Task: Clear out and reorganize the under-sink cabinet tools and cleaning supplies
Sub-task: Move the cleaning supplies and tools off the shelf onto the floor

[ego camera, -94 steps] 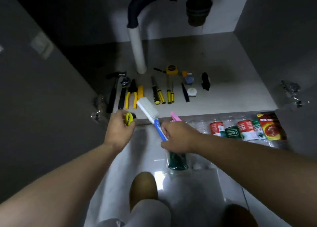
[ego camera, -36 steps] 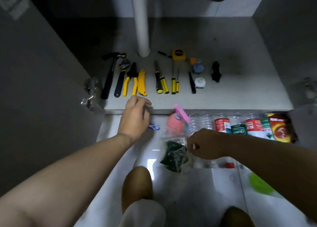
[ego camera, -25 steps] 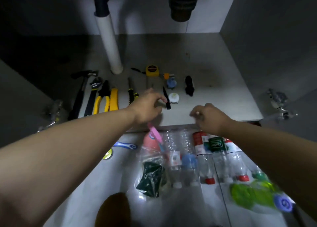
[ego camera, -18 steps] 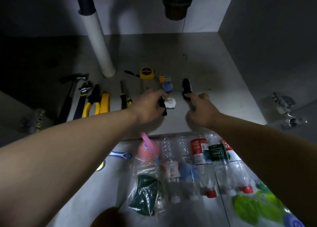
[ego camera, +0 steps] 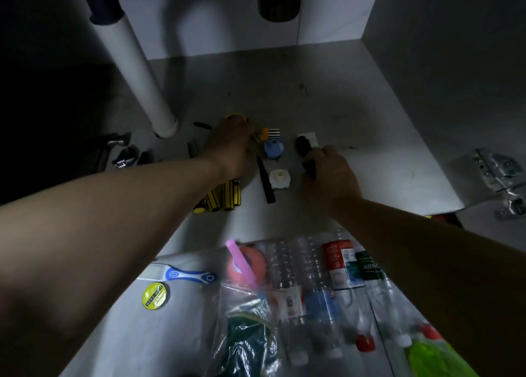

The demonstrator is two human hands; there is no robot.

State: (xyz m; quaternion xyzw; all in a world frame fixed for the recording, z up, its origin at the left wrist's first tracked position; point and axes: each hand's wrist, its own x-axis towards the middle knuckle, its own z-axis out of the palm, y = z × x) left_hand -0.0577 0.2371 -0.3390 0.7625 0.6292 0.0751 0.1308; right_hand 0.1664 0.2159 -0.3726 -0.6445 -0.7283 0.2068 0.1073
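Floor (ego camera: 170,334), nearest: crinkly clear plastic bag (ego camera: 247,339) with something dark green inside, can't make out what. Next to it, clear ribbed plastic bottles (ego camera: 287,260) lie flat, red and white caps toward the camera. The right-most ones are hidden under the right forearm. Round pink bottle (ego camera: 246,265) with a pink spout. Blue-and-white brush (ego camera: 187,275), bristle end partly under the left arm. Flat yellow tape roll (ego camera: 155,295).

Cabinet floor (ego camera: 370,177), smooth grey: yellow-black striped screwdrivers (ego camera: 225,194), tips covered by the left forearm. Slim black tool (ego camera: 266,181), white ribbed cap (ego camera: 280,177), blue cap (ego camera: 273,148).

Right hand (ego camera: 330,174) is curled round a black object (ego camera: 306,151), shape unclear. Left hand (ego camera: 232,149) sits palm-down over a yellow tape measure (ego camera: 234,117), only its rim showing; can't tell if it grips. Hands are apart.

Round white pipe (ego camera: 142,83) behind. Far-left tools are lost in shadow. Metal hinge (ego camera: 495,171) at right.
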